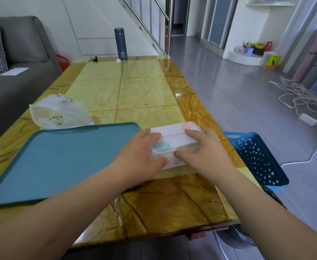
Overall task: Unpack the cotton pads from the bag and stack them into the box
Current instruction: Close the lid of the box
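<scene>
the box (174, 137) sits near the right edge of the table (144, 94), so a hard tug on it could, we judge, slide it off toward the blue basket (257, 158). our left hand (144, 149) and right hand (200, 147) both clasp it, fingers over the top, thumbs on the near face. the bag (60, 113) lies well apart from both hands, beyond the teal tray (60, 158).

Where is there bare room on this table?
The middle of the table, between the bag and the flask, is bare, as is the teal tray. Crowded: the near right edge, where the left hand and right hand hold the box.
</scene>
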`<action>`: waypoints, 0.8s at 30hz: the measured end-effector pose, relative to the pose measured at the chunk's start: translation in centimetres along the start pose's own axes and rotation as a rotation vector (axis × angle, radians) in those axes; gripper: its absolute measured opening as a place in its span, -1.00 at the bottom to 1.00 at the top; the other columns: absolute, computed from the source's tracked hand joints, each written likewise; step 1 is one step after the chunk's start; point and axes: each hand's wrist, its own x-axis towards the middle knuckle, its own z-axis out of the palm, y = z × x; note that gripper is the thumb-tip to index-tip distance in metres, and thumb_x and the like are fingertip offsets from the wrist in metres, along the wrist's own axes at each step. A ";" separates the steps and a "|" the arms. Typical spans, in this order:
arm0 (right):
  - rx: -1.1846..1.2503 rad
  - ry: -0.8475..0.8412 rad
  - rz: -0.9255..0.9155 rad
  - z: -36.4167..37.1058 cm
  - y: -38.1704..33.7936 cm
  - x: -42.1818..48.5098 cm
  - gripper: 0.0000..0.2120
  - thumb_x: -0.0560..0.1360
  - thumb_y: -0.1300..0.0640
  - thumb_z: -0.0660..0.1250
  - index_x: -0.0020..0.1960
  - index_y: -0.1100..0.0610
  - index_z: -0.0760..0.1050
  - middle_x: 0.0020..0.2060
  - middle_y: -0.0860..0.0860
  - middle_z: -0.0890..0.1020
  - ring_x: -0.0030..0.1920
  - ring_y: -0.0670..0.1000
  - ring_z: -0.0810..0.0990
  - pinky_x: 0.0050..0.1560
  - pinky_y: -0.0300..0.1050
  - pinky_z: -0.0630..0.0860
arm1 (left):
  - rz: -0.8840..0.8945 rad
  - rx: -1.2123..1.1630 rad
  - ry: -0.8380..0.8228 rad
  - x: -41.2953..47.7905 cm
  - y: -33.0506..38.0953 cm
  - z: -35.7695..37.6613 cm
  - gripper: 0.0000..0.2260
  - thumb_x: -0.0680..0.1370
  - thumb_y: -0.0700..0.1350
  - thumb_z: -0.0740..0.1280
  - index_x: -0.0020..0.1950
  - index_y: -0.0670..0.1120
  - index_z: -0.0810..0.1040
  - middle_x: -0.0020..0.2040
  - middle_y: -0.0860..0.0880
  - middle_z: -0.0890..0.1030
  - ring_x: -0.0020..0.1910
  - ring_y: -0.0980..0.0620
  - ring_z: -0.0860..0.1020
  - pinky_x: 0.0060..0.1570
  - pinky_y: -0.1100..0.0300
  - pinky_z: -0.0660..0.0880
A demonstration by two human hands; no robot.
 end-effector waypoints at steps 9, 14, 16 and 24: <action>-0.061 0.006 -0.003 0.0 0.1 0.5 -0.43 0.46 -0.01 0.57 0.44 -0.10 0.53 0.54 -0.08 0.29 0.47 -0.01 0.36 0.36 -0.17 0.33 | 0.057 0.253 -0.110 1.1 0.5 -0.6 -0.43 0.66 0.12 0.27 0.63 0.04 0.20 0.65 -0.05 0.13 0.66 -0.05 0.00 0.56 0.06 0.09; -0.095 0.009 0.010 0.1 -0.1 0.6 -0.45 0.47 0.00 0.57 0.43 -0.09 0.54 0.54 -0.09 0.29 0.44 0.00 0.40 0.34 -0.13 0.39 | 0.091 0.354 -0.152 1.2 0.5 -0.6 -0.43 0.69 0.07 0.22 0.65 0.01 0.11 0.67 -0.09 0.05 0.66 -0.10 -0.06 0.58 0.06 0.05; -0.101 0.005 0.013 0.2 0.0 0.7 -0.44 0.47 -0.01 0.57 0.44 -0.08 0.54 0.54 -0.09 0.29 0.44 0.00 0.40 0.34 -0.13 0.39 | 0.095 0.355 -0.153 1.1 0.4 -0.5 -0.44 0.69 0.05 0.22 0.65 0.00 0.12 0.67 -0.10 0.05 0.66 -0.10 -0.07 0.58 0.06 0.06; -0.213 -0.003 -0.013 1.2 -0.2 0.8 -0.39 0.46 -0.06 0.56 0.47 -0.10 0.50 0.59 0.01 0.24 0.56 0.10 0.25 0.53 0.06 0.29 | 0.062 0.356 -0.138 1.3 0.2 0.6 -0.46 0.71 0.00 0.19 0.65 -0.01 0.08 0.67 -0.13 -0.04 0.66 -0.12 -0.14 0.59 0.01 0.11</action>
